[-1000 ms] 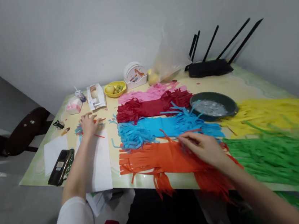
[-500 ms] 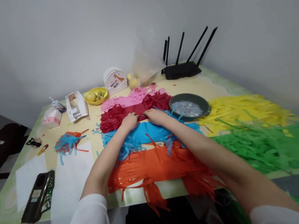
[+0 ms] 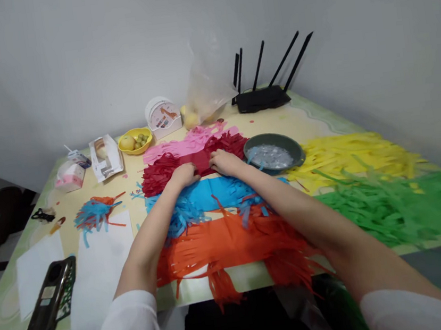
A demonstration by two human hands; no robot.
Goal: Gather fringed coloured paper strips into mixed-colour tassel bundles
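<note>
Strips of fringed crepe paper lie across the table in front of me. At the near edge of the dark red fringed paper (image 3: 200, 162), my left hand (image 3: 185, 174) has its fingers curled on the left part. My right hand (image 3: 223, 162) pinches the same paper further right; its fingertips are partly hidden. Just below both wrists is a blue fringed paper (image 3: 208, 194), with an orange fringed paper (image 3: 229, 239) nearer to me, its tassels hanging over the table edge. A pink fringed paper (image 3: 174, 148) lies beyond the red one.
A dark green bowl (image 3: 297, 150) with clear bits stands right of my hands. Yellow fringe (image 3: 356, 156) and green fringe (image 3: 391, 213) spread right. A black router (image 3: 263, 99), yellow fruit dish (image 3: 137, 149) and snack pack (image 3: 106, 157) are behind; a phone (image 3: 52, 298) lies left.
Both hands have shifted slightly, their fingers now more curled at the red paper's near edge. The whole view has moved a little; the papers lie much as before.
</note>
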